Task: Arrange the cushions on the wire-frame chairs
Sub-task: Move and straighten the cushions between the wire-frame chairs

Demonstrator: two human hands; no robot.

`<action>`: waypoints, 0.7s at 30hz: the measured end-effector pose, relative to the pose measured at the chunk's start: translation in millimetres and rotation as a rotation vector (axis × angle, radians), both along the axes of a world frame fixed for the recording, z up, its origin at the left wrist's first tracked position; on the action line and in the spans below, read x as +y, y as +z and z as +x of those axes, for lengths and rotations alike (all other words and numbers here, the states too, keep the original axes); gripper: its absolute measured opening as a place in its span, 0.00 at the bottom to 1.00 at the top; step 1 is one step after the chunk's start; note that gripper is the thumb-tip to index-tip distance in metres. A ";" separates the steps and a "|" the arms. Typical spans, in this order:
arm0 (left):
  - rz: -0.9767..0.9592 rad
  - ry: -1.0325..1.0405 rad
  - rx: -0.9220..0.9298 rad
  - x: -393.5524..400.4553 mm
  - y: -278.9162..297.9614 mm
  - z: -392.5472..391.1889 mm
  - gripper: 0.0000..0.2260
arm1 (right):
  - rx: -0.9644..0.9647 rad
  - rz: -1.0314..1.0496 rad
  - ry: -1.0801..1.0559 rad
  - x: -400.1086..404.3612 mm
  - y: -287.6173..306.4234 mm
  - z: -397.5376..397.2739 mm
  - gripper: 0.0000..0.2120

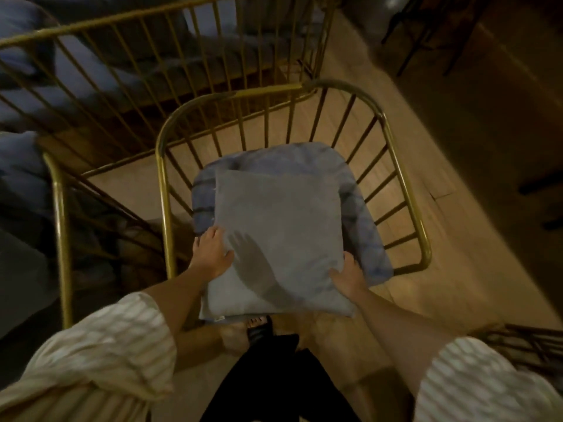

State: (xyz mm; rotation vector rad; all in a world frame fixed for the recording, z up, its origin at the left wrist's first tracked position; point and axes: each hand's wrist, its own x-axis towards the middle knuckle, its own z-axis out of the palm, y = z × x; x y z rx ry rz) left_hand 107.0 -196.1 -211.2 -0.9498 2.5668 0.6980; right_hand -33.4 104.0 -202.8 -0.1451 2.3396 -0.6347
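A plain grey square cushion point(278, 226) lies on top of a blue patterned seat cushion point(362, 226) inside a gold wire-frame chair point(408, 190). The grey cushion's near edge hangs over the seat's front. My left hand point(211, 251) grips the grey cushion's left side near the front corner. My right hand point(348, 274) holds its right front corner, thumb on top. Both hands' fingers partly wrap under the cushion and are hidden there.
A second gold wire-frame seat point(128, 32) with blue cushions point(21, 175) stands at the left and behind, almost touching the chair. Wooden floor point(457, 269) lies to the right. Dark furniture legs point(426, 32) are at the top right. My foot in a dark sandal point(259, 328) stands below the seat.
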 end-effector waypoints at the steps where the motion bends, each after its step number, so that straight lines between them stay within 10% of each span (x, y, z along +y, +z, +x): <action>1: 0.007 -0.020 -0.022 -6.8 -6.0 -13.5 0.29 | 0.000 -0.028 -0.072 -1.6 -6.4 4.2 0.21; 15: 0.041 -0.289 0.052 -28.1 -78.6 -214.6 0.32 | 0.025 -0.155 -0.838 15.0 -76.9 75.6 0.32; 21: 0.097 -0.383 -0.026 -24.9 -92.1 -262.1 0.57 | 0.000 -0.291 -1.228 4.6 -114.6 101.7 0.49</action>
